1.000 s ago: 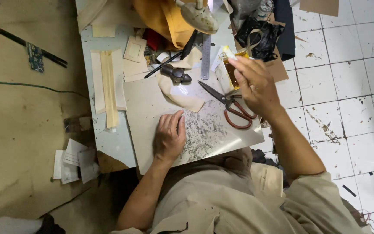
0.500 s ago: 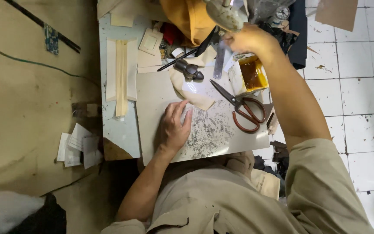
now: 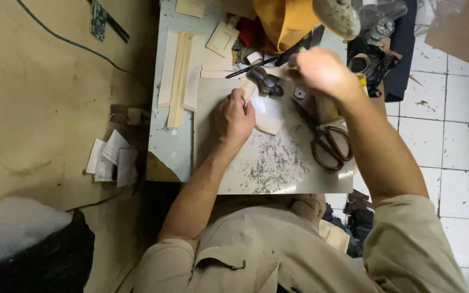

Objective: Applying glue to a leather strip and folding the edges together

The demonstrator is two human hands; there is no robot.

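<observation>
Now my left hand [image 3: 235, 116] sits just above frame centre, fingers curled down, pinning the edge of a cream leather piece [image 3: 267, 111] onto the grey cutting slab [image 3: 278, 163] on the worktop [image 3: 164, 146]. Right hand [image 3: 321, 70] is upper centre-right, blurred, fingers bunched; can't tell if it grips anything. Dark hammer head [image 3: 267, 82] lies touching the top edge of the leather piece, between both hands. Red-handled scissors [image 3: 329, 144] lie on the slab right of centre, under my right forearm, blades pointing up-left. Black pen-like tool [image 3: 253, 66] lies just above the hammer. Long cream strips [image 3: 179, 73] lie at upper left of the worktop. Mustard cloth [image 3: 286, 21] at top centre, lamp head [image 3: 336, 16] beside it. Loose papers [image 3: 109, 163] on the floor at left.
</observation>
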